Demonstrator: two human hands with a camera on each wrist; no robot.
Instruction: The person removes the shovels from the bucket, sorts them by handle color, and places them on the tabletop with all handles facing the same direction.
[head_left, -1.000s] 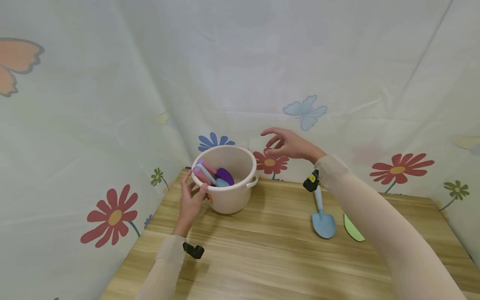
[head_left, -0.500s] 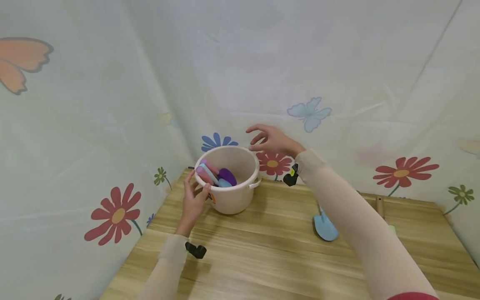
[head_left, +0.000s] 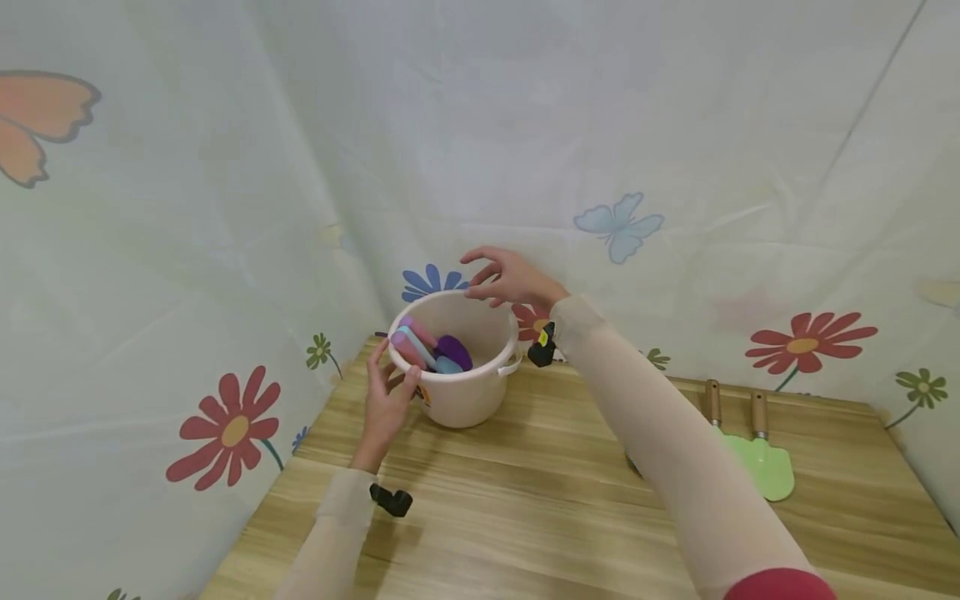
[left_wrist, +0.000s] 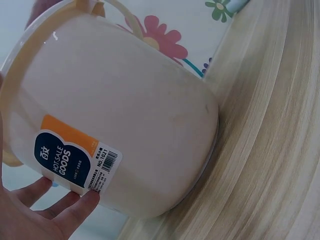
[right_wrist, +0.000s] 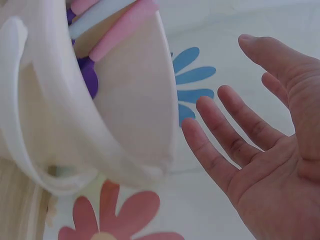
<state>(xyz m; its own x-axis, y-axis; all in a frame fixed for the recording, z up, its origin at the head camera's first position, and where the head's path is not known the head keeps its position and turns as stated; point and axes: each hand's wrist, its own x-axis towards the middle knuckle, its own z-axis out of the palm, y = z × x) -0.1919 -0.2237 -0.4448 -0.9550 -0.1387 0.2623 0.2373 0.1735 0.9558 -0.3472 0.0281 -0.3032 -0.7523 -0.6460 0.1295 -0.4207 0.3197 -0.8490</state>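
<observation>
A cream-white bucket [head_left: 459, 400] stands on the wooden table. My left hand [head_left: 387, 410] rests against its left side, fingertips at the rim; in the left wrist view, spread fingers [left_wrist: 75, 212] touch the outer wall beside the label [left_wrist: 75, 152]. Inside lean several small tools with pink and light-blue handles [head_left: 416, 343]; purple [head_left: 455, 353] and light-blue blades [head_left: 448, 365] show. My right hand [head_left: 510, 277] hovers at the bucket's far right rim, holding nothing. In the right wrist view, this hand [right_wrist: 265, 150] has its fingers spread, apart from the bucket.
Two green trowels [head_left: 776, 472] with wooden handles lie at the table's right, partly covered by my right forearm [head_left: 652, 425]. A flower-printed cloth [head_left: 675, 100] hangs behind and left of the wooden table [head_left: 510, 517]. The bucket's white handle [head_left: 512, 365] hangs on its right side.
My right hand has moved left to the bucket's far rim. Its forearm now covers the blue trowel, and the green trowels have come into view. The left hand has stayed on the bucket.
</observation>
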